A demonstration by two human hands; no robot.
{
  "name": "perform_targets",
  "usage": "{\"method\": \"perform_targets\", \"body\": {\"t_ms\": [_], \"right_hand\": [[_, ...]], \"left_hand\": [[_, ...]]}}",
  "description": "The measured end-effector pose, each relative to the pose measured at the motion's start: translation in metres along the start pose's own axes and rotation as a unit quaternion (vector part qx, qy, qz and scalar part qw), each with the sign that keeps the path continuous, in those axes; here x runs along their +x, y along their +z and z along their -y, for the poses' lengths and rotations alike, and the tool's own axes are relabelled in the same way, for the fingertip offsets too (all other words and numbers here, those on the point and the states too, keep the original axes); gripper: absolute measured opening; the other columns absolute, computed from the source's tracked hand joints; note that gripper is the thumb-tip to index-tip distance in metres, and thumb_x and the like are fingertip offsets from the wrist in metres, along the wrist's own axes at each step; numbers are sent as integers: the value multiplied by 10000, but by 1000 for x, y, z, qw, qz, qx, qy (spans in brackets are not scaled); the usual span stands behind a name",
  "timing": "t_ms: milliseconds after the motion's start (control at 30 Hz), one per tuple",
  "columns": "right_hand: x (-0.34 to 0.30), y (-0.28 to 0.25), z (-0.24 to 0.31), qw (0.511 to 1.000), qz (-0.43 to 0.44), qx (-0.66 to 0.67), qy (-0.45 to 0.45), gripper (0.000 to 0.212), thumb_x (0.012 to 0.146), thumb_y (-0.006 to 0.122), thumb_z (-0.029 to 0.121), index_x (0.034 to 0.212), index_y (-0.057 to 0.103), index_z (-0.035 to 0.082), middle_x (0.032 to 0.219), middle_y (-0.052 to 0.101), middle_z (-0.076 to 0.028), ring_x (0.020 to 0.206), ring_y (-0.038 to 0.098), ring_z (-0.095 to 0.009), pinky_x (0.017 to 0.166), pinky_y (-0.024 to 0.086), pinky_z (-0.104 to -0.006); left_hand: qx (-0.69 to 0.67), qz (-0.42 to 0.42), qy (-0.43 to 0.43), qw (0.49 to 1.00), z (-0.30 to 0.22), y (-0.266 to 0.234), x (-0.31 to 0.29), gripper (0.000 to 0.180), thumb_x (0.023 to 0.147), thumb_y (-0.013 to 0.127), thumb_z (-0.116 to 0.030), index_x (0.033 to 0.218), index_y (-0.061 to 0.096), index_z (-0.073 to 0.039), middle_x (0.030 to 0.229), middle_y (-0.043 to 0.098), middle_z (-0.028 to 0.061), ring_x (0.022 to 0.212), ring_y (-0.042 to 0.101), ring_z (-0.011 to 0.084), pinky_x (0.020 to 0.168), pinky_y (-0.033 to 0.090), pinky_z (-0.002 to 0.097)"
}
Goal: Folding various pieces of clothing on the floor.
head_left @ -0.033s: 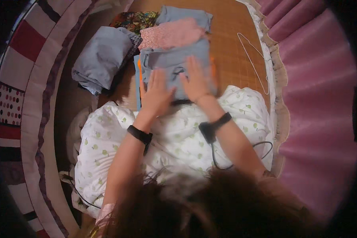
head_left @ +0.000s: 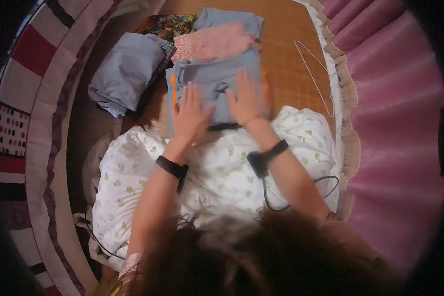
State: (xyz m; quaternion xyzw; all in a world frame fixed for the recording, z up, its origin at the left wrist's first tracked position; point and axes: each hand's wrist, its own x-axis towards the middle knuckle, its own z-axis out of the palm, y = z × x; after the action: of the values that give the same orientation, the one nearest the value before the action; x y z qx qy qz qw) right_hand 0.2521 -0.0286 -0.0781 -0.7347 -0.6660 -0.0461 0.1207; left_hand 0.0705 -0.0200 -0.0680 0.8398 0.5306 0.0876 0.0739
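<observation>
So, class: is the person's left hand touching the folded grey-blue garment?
Touching: the head view shows the left hand lying flat, palm down, on the folded grey-blue garment.

I'm seeing soft, warm indoor light falling evenly, with no glare and only faint shadows beside the folded clothes. The right hand (head_left: 249,98) is smearing with motion blur, dark hair (head_left: 261,256) is sitting out of focus at the bottom, and the fisheye is bending and blackening the edges.

A wire hanger (head_left: 314,74) lies on the woven mat (head_left: 286,29), beside pink curtain (head_left: 394,123).
</observation>
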Motion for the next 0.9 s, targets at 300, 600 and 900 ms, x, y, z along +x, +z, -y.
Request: {"method": "perform_targets", "body": {"t_ms": [300, 600, 900], "right_hand": [[22, -27, -6, 994, -101, 37, 2, 609, 949, 444, 434, 1495, 310, 199, 1569, 249, -73, 1452, 182, -293, 1130, 123, -595], [37, -7, -15, 999, -15, 30, 24, 557, 951, 437, 429, 1467, 370, 233, 1537, 321, -80, 1425, 244, -311, 1127, 116, -606], [39, -11, -23, 983, -150, 107, 21, 556, 961, 422, 444, 1476, 353, 247, 1543, 303, -89, 1431, 227, -315, 1121, 97, -627]], "left_hand": [[-98, -185, -18, 978, 12, -28, 24, 586, 990, 444, -332, 1489, 280, -72, 1556, 262, 138, 1452, 209, 286, 1125, 221, 508], [-11, -48, 3, 999, 35, -14, 31, 561, 997, 385, -452, 1517, 254, -286, 1581, 232, 35, 1462, 185, 252, 1144, 158, 523], [-41, -115, 58, 991, 3, -35, 33, 511, 963, 517, -358, 1447, 411, -233, 1572, 261, 24, 1452, 204, 273, 1140, 150, 495]]}}
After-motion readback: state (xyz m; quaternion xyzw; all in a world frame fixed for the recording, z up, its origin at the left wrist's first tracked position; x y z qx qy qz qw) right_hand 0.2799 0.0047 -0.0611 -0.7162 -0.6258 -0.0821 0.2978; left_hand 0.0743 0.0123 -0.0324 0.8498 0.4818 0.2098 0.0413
